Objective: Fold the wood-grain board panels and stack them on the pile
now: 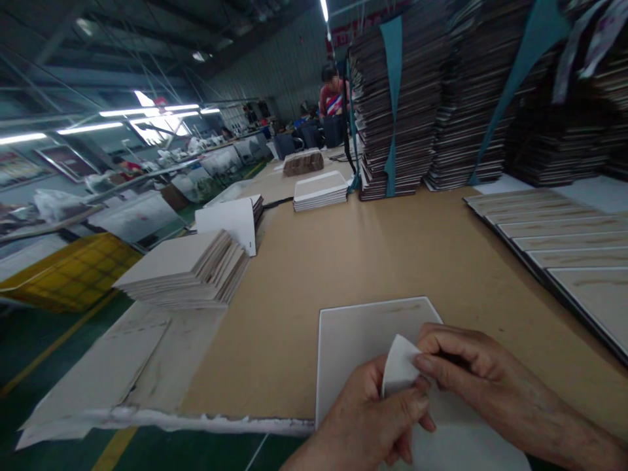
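At the bottom centre of the frame, both hands meet over a white board (363,340) lying flat on the bench (392,255). Left hand (366,418) comes up from the lower edge, thumb and fingers pinched on the lower side of a small white slip (400,366). Right hand (461,366) comes in from lower right, fingers curled narrow, tips pressing the slip's right edge. So the slip sits betw. the two hands, touching both, its pointed corner up toward frame top. The board runs lengthwise away from the person, near end hidden under the hands, far edge toward mid-frame; it lies directly under and ahead of both hands, left hand a bit nearer its centre line.

Mid-frame left: a fanned stack of white boards (184,271) near the bench edge, well apart from the hands. Mid-frame right: a row of overlapped panels (564,242). Farther, upper centre: a small white stack (320,190). Upper right: tall dark stacks (407,98) w/ teal straps. Beyond, top centre, another person (332,98) stands at the bench's far end.
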A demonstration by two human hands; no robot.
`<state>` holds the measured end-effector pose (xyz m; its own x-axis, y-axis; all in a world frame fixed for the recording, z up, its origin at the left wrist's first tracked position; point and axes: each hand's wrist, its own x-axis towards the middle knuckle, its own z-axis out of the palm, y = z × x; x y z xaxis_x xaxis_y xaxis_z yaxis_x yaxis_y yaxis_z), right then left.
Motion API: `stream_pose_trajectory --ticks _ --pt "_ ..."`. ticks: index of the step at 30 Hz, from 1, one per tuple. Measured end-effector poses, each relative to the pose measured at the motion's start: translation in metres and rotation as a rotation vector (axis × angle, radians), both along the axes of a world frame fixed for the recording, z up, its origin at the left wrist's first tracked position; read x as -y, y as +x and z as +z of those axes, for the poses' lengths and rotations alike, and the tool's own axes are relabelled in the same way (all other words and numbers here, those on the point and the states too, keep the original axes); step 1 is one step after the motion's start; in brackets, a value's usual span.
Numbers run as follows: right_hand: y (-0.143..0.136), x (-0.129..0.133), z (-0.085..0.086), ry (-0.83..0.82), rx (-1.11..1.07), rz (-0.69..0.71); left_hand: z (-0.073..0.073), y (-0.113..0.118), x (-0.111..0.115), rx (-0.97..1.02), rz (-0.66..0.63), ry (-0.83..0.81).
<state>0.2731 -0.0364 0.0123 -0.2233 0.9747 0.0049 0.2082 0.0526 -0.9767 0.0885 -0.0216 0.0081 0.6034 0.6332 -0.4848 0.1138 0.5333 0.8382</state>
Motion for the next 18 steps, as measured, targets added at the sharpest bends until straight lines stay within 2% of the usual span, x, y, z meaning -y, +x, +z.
stream_pose_trajectory --ticks 7,10,15,18 --pt "0.0 0.004 -0.005 -0.015 0.033 0.007 -0.013 -0.005 0.001 0.136 0.044 -0.012" --pt "0.001 0.005 -0.009 -0.035 0.01 0.018 -0.013 -0.004 0.002 0.148 0.08 -0.015" --pt "0.003 0.004 -0.008 -0.155 -0.187 0.103 -0.009 0.0 0.004 0.15 0.16 -0.016" --pt "0.003 0.003 -0.006 -0.226 -0.282 0.152 -0.012 0.001 0.004 0.15 0.111 0.003"
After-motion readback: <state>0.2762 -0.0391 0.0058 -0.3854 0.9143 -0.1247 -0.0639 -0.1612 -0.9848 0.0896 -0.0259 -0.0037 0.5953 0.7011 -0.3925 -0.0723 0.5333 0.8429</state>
